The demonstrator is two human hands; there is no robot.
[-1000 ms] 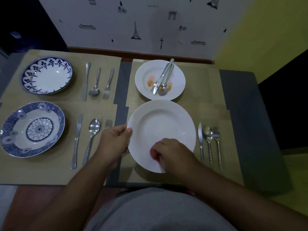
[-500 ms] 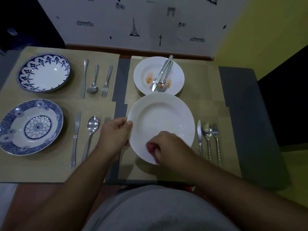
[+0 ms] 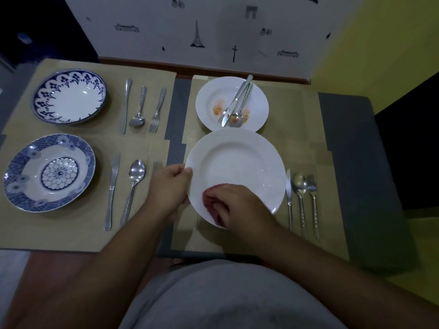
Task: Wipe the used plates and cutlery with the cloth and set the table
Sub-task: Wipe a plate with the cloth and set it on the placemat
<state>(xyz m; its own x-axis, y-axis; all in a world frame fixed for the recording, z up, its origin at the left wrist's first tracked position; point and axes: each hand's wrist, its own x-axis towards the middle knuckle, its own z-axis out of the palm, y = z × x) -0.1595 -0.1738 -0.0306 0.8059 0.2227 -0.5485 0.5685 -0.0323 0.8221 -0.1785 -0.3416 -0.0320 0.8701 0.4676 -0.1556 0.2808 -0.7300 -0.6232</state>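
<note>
Large white round ceramic plate sits near-centre on the right tan woven placemat. My left hand grips its left rim, thumb on top. My right hand is curled round a bunched red cloth, pressing it on the plate's near-left part. Plate face looks clean, nothing else on it.

Its far rim meets the near rim of a smaller white plate; can't tell if they touch. That one has orange smears and holds used steel cutlery: knife, spoon and fork laid crossed, heads toward me.

Just right of the big plate: steel knife, spoon, fork, parallel, apart from the rim.

Left mat: blue-and-white floral bowl far, blue-patterned plate near, both empty, each with knife, spoon and fork to its right. The near fork is partly hidden behind my left hand.

Open room: bare mat and the grey tabletop right of the cutlery, out to the table's right edge. Patterned wall close behind the far edge.
</note>
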